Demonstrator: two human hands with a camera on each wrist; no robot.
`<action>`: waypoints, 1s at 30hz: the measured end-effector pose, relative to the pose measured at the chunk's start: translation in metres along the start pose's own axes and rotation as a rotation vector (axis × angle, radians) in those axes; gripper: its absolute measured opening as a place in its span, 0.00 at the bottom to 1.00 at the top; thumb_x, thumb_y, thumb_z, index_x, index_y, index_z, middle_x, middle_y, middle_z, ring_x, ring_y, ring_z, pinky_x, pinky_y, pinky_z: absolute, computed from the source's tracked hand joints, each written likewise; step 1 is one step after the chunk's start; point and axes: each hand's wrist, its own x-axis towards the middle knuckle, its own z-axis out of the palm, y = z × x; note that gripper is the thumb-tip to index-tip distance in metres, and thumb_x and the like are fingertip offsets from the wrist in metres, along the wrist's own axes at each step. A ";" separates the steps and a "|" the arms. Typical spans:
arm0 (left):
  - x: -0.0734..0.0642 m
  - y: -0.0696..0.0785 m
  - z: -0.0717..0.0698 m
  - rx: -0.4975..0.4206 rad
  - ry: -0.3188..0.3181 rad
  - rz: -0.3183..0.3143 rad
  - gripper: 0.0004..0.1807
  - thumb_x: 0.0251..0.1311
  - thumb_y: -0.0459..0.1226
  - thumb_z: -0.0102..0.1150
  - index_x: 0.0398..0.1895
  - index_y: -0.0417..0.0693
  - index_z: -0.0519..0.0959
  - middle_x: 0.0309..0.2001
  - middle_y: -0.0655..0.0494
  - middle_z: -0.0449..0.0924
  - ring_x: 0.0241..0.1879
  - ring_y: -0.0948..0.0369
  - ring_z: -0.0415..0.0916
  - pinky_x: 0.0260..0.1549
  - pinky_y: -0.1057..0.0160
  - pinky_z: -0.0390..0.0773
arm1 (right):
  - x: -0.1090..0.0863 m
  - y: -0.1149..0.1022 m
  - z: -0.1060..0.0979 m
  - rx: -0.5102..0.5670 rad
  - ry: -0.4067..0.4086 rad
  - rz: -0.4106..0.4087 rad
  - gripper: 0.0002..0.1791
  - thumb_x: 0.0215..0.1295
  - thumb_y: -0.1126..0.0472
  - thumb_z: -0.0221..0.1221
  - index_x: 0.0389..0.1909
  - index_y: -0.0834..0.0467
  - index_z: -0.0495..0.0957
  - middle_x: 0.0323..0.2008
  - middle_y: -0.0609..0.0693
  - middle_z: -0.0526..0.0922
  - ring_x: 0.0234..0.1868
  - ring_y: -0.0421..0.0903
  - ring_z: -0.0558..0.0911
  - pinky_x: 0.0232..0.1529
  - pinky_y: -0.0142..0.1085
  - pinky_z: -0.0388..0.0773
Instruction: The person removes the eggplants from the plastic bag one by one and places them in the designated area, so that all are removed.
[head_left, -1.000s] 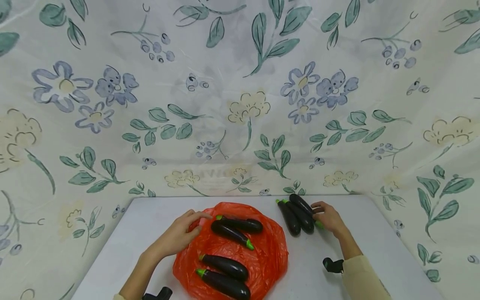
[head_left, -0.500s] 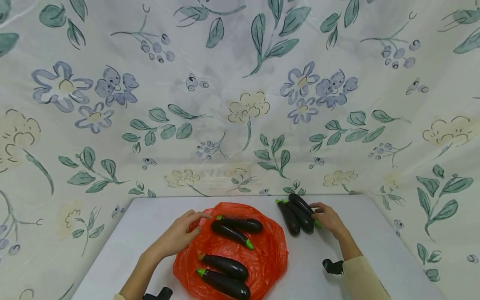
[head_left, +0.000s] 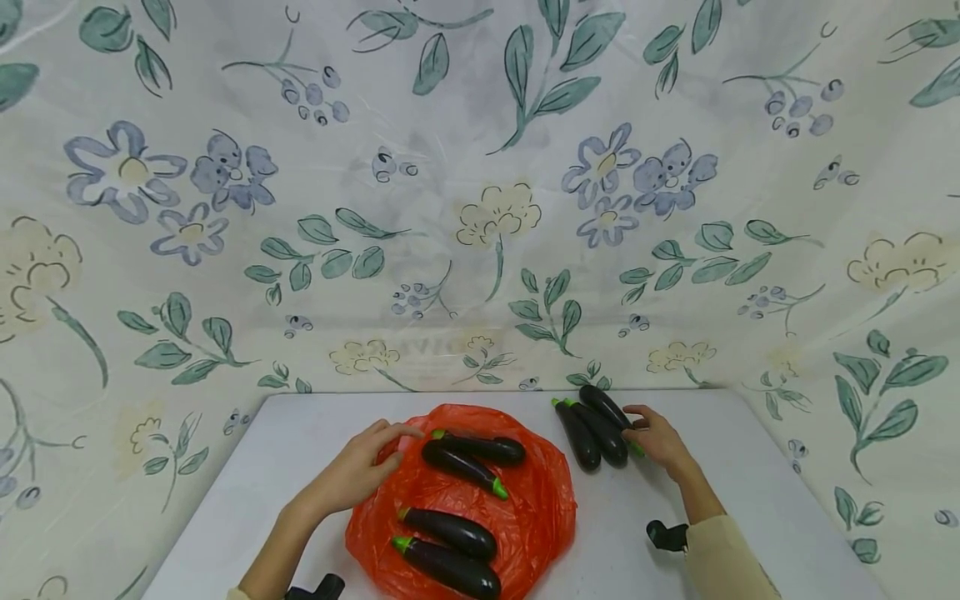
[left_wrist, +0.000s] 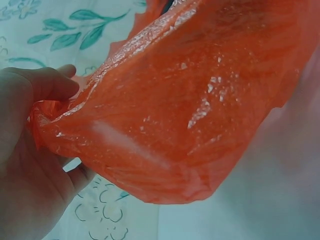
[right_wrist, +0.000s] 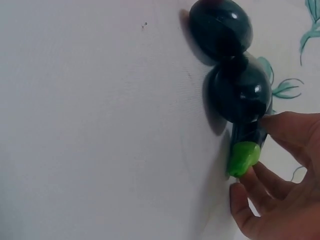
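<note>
My left hand [head_left: 356,471] grips the rim of a red plastic bag [head_left: 536,517]; in the left wrist view the thin film [left_wrist: 170,115] bunches between thumb and fingers. On the bag lie several dark eggplants with green stems, one pair [head_left: 461,468] toward the back and another pair [head_left: 450,568] nearer me. To the right of the bag, three more eggplants lie side by side. My right hand [head_left: 662,437] holds the rightmost one [head_left: 602,406] near its stem. Up close in the right wrist view, the thumb presses its neck and the fingers lie around its green stem end [right_wrist: 244,157].
Everything rests on a white table [head_left: 622,567]. Behind it hangs a floral-print sheet [head_left: 420,317]. The other two eggplants [head_left: 576,435] of the right group lie close against the held one. Black wrist-worn devices [head_left: 666,535] hang by each forearm.
The eggplant at my right hand has shifted very slightly, and less of its green stem end shows in the head view. My left hand and the bag stay as they were.
</note>
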 end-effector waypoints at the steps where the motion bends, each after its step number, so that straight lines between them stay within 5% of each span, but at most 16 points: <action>1: 0.000 0.000 0.000 0.002 0.001 0.001 0.21 0.68 0.32 0.59 0.62 0.58 0.77 0.40 0.56 0.72 0.40 0.56 0.70 0.40 0.62 0.80 | 0.000 0.000 0.000 0.001 -0.002 0.009 0.30 0.69 0.61 0.56 0.70 0.63 0.65 0.60 0.71 0.73 0.60 0.66 0.75 0.53 0.56 0.76; 13: -0.001 -0.002 0.000 0.006 0.014 0.009 0.20 0.68 0.34 0.59 0.62 0.59 0.77 0.40 0.57 0.72 0.42 0.57 0.71 0.42 0.61 0.81 | -0.003 0.002 0.000 0.086 0.007 0.016 0.30 0.73 0.57 0.55 0.72 0.59 0.63 0.68 0.71 0.66 0.67 0.69 0.67 0.62 0.64 0.68; 19: -0.004 -0.003 -0.001 0.011 0.023 -0.007 0.20 0.68 0.34 0.59 0.61 0.60 0.77 0.40 0.57 0.72 0.42 0.56 0.71 0.44 0.56 0.82 | -0.015 -0.024 0.004 0.155 0.092 -0.091 0.27 0.74 0.56 0.56 0.70 0.58 0.67 0.71 0.64 0.64 0.72 0.65 0.59 0.69 0.61 0.59; 24: -0.004 -0.003 -0.001 0.003 0.036 -0.009 0.20 0.68 0.34 0.59 0.61 0.60 0.77 0.44 0.58 0.74 0.47 0.56 0.72 0.49 0.49 0.82 | -0.026 -0.056 0.013 0.160 0.076 -0.186 0.26 0.72 0.55 0.58 0.68 0.57 0.71 0.68 0.60 0.67 0.64 0.60 0.68 0.60 0.51 0.72; 30: -0.008 -0.004 -0.001 0.000 0.051 -0.006 0.20 0.68 0.34 0.59 0.61 0.60 0.77 0.43 0.58 0.74 0.46 0.57 0.72 0.48 0.50 0.83 | -0.035 -0.087 0.026 0.123 0.004 -0.308 0.22 0.70 0.56 0.60 0.63 0.56 0.76 0.54 0.59 0.78 0.50 0.52 0.77 0.48 0.39 0.76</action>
